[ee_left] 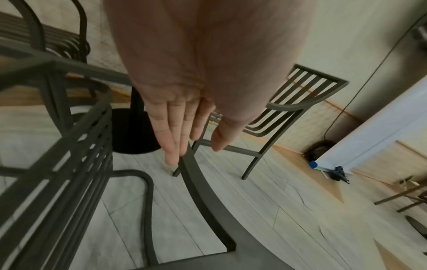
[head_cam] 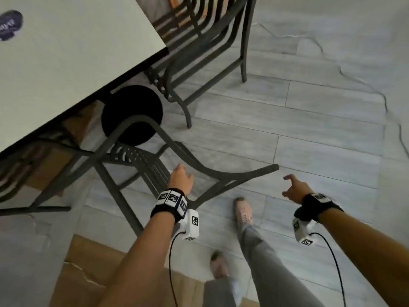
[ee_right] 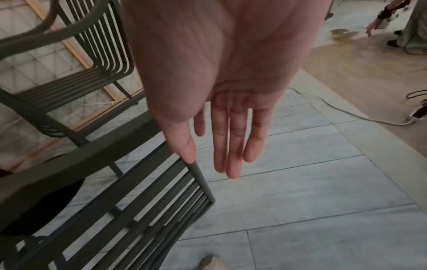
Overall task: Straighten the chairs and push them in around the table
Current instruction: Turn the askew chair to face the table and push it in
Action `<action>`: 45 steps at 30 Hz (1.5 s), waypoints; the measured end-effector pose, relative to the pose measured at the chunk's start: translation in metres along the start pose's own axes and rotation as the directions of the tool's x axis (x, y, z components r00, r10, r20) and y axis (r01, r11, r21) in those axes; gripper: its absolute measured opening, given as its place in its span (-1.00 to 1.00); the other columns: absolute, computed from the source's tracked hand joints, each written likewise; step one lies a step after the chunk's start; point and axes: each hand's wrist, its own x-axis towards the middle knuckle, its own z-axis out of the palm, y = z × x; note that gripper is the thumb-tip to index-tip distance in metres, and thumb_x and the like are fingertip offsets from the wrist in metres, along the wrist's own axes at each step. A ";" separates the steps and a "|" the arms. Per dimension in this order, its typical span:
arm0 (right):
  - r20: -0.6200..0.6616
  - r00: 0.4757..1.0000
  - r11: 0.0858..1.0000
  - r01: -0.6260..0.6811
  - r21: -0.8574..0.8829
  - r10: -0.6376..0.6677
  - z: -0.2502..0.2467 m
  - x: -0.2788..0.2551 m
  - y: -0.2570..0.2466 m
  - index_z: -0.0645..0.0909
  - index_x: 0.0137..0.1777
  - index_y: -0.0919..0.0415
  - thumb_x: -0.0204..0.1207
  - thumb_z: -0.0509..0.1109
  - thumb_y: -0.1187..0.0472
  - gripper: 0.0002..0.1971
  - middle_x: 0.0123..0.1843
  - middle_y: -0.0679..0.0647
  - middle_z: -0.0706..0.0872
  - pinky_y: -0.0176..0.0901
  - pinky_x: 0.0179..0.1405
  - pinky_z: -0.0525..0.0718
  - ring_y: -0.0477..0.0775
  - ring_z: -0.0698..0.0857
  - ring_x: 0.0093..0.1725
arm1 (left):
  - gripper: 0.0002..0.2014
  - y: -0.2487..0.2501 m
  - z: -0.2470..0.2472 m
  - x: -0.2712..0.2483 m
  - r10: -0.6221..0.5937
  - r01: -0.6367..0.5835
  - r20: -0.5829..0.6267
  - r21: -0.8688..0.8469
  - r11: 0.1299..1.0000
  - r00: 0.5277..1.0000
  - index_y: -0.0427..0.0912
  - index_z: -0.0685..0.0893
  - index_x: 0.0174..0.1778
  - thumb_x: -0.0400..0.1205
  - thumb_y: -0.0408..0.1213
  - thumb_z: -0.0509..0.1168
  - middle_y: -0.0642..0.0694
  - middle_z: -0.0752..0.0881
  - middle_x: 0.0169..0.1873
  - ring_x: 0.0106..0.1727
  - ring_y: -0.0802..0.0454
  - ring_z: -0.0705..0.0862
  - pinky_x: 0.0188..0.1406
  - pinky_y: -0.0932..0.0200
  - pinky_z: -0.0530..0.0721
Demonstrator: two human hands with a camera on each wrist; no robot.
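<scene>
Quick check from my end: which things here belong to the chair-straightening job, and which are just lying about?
Job:
near chair, left hand at its top rail
far chair
table
right hand, open, holding nothing

Lying about:
cardboard on the floor
white cable
blue-capped bottle

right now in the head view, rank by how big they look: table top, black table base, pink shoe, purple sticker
1. table top, largest by far
2. black table base, partly hidden by the chair rail
3. pink shoe and purple sticker: look alike, and the sticker is cut off by the frame edge, so unranked
</scene>
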 end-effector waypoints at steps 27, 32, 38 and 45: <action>0.036 0.961 0.954 0.276 -0.120 -0.274 -0.019 0.043 -0.021 0.41 0.43 -0.25 0.56 0.30 0.23 -0.50 0.26 0.24 0.72 0.10 0.12 0.64 0.25 0.70 0.19 | -0.15 0.007 0.039 0.030 -0.404 0.245 -0.054 -0.719 0.650 0.913 0.04 -0.14 0.69 0.59 -0.40 0.22 -0.31 0.38 0.56 0.51 -0.34 0.44 0.43 -0.37 0.49; 0.066 0.960 0.935 0.280 -0.218 -0.272 -0.028 0.022 -0.033 0.46 0.42 -0.08 0.54 0.34 0.28 -0.53 0.29 0.30 0.67 0.11 0.17 0.60 0.32 0.65 0.22 | -0.29 -0.017 0.015 -0.011 -0.385 0.132 -0.104 -0.833 0.538 0.917 0.07 0.25 0.55 0.47 -0.39 0.29 -0.21 0.63 0.29 0.29 -0.23 0.64 0.27 -0.41 0.61; 0.041 0.897 0.848 0.430 -0.311 -0.440 -0.043 -0.008 -0.048 0.60 0.12 -0.10 0.46 0.41 0.19 -0.74 0.17 0.21 0.70 0.19 0.07 0.68 0.32 0.69 0.08 | -0.36 -0.027 -0.020 -0.065 -0.359 0.092 -0.111 -0.860 0.503 0.927 0.03 0.31 0.44 0.51 -0.48 0.38 -0.26 0.68 0.21 0.20 -0.26 0.72 0.07 -0.36 0.74; 0.212 0.819 0.679 0.564 -0.470 -0.533 -0.059 -0.040 -0.045 0.53 -0.02 -0.38 0.39 0.29 0.06 -0.74 -0.11 -0.13 0.75 0.13 0.05 0.69 0.03 0.71 -0.06 | -0.33 -0.066 -0.059 -0.126 -0.201 -0.041 -0.149 -0.886 0.461 0.968 -0.04 0.28 0.54 0.56 -0.46 0.38 -0.33 0.67 0.25 0.08 -0.14 0.76 -0.15 -0.04 0.84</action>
